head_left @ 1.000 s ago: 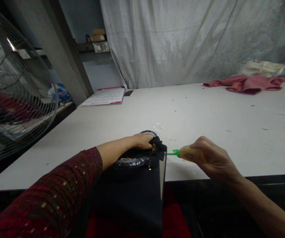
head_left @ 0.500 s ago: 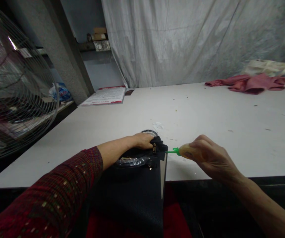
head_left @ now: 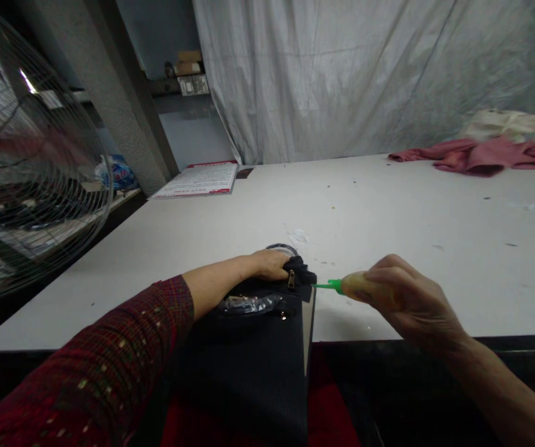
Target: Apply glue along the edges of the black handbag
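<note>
Two hands work a black bag (head_left: 258,354) hanging over the near edge of the white table (head_left: 388,217): left hand (head_left: 271,264) presses closed on its top corner, right hand (head_left: 407,298) grips a yellowish bottle (head_left: 365,289), green nozzle (head_left: 327,285) touching the bag's edge.

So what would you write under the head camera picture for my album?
Left hand presses the top of a black leather handbag while right hand points a yellowish squeeze bottle with green nozzle at its corner.
</note>
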A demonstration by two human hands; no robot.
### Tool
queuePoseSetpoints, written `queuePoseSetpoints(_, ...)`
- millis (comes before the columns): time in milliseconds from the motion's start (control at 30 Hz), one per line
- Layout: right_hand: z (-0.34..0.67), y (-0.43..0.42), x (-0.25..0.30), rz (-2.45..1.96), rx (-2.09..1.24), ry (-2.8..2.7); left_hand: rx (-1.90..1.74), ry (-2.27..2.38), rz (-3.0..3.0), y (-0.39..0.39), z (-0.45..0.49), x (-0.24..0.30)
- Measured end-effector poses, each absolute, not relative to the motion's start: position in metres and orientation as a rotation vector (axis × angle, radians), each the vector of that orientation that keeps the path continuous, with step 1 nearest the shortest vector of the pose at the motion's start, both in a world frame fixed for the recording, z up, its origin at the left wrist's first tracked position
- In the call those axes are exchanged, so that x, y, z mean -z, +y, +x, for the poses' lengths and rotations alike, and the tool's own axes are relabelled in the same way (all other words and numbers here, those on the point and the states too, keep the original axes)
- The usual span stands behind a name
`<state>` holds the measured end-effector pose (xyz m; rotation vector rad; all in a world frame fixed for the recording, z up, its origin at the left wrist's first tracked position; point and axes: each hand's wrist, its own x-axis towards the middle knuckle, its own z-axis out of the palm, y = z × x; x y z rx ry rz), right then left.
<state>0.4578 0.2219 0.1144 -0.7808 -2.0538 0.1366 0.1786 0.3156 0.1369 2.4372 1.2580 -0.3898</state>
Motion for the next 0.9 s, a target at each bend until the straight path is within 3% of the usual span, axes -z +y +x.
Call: queuePoseSetpoints(900, 0.467, 0.22, -0.105, -0.789, -0.195, -2.028, 0.339, 1.214, 2.405, 0.319, 0.176, -0.135)
